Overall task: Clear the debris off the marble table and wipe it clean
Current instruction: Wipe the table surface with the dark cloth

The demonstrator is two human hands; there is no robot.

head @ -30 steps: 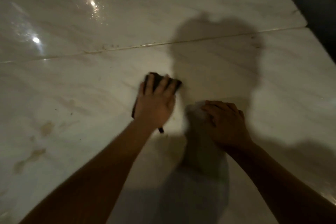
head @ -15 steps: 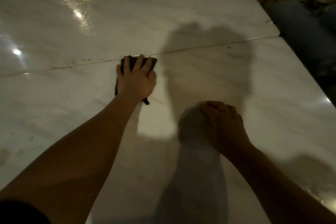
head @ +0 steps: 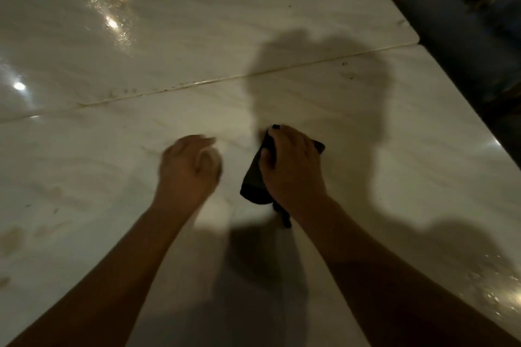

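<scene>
Here: right hand (head: 293, 169) on the dark cloth (head: 255, 177), marble table (head: 310, 2)

The right hand lies over the cloth, thumb and fingertips curled round its edges, holding it against the marble near the middle of the view. A narrow tail of cloth trails out beside the wrist. The left hand (head: 189, 169) is just to the left of the cloth, blurred, fingers loosely bent, with nothing seen in it. Beyond both hands a seam (head: 197, 83) crosses the table from left to right, with dark specks (head: 127, 90) along it and a few more near its right end. Brownish stains (head: 12, 239) mark the near left of the slab. The person's shadow (head: 318, 79) falls across the seam, and lamp reflections (head: 19, 86) glint at far left.
</scene>
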